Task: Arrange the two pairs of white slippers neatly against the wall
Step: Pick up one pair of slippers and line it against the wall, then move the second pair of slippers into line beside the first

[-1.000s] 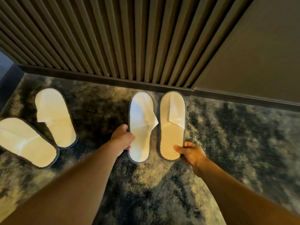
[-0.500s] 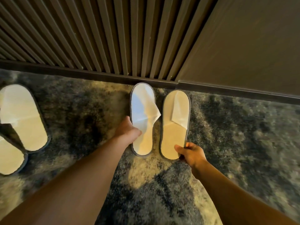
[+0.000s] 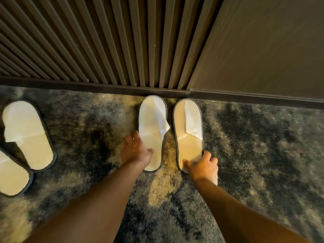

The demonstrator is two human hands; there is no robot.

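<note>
Two white slippers with grey rims lie side by side on the carpet, toes touching the dark baseboard [image 3: 87, 86]. My left hand [image 3: 135, 151] grips the left edge of the left slipper [image 3: 150, 116], thumb on its sole; its loose toe flap curls over the right side. My right hand [image 3: 203, 165] holds the heel of the right slipper [image 3: 188, 120], thumb on top. The second pair lies at the far left, away from the wall: one slipper [image 3: 26, 134] points toward the wall, and the other [image 3: 10, 178] is angled and cut off by the frame edge, its rim touching the first.
A ribbed wooden wall panel [image 3: 105, 41] and a smooth dark panel [image 3: 263, 46] rise behind the baseboard. Mottled dark and beige carpet [image 3: 254, 146] covers the floor, with open carpet between the two pairs and to the right.
Both hands have slid the centre pair forward until the toes meet the baseboard, the left slipper first and the right one after it. The view has shifted right, so the other pair sits nearer the left edge.
</note>
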